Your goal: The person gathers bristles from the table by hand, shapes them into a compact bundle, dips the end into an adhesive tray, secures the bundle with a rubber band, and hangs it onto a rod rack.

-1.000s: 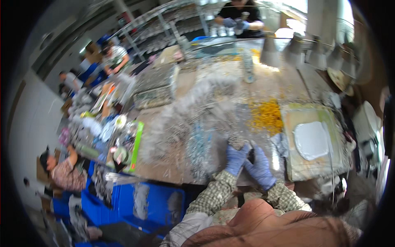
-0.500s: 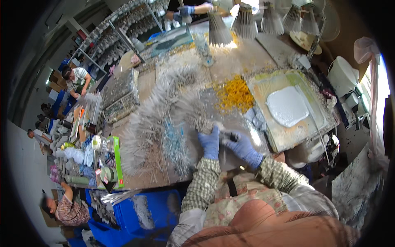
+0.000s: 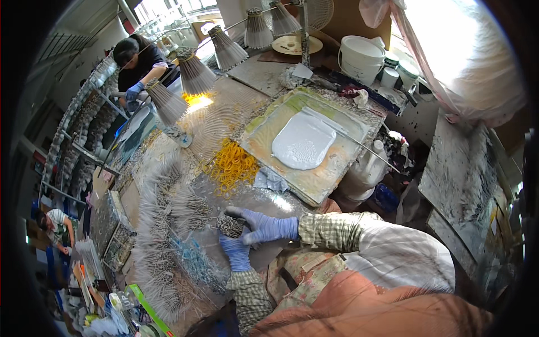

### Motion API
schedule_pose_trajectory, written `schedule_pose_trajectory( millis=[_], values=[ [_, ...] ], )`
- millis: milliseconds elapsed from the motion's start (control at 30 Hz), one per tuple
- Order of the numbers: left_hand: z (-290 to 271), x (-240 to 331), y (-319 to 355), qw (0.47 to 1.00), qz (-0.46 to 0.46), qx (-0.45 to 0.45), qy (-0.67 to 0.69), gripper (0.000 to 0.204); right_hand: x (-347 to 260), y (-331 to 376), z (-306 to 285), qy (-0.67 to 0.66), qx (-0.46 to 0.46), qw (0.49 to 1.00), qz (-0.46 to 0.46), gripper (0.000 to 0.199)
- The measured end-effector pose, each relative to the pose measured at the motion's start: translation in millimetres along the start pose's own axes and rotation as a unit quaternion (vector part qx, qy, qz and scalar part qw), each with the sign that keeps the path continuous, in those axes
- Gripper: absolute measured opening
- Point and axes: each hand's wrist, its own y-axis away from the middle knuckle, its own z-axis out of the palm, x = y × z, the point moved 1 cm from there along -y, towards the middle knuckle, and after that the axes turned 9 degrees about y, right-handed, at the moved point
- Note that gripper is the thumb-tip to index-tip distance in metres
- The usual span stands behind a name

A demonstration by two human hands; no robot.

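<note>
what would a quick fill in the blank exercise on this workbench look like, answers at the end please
The left hand and right hand, both at the bundle, wear bluish ____.
In the picture, the yellow bands lie to the ____ of the paste on the board.
The lidded bucket beyond the board is coloured ____.

Missing words: gloves; left; white
</note>
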Motion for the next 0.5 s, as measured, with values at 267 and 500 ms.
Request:
schedule_pose_trajectory(
  millis=[267,500],
  values=[
    [25.4,92.5,16.1,0.992,0.103,-0.042,-0.054,0.089,-3.6,-4.9,-17.6,0.255,-0.022,0.960,-0.117,0.091],
    [-7.2,38.2,32.0,0.816,0.205,-0.275,-0.465,0.103,-16.3,13.8,-30.1,0.390,-0.103,0.907,-0.120,0.077]
  ],
)
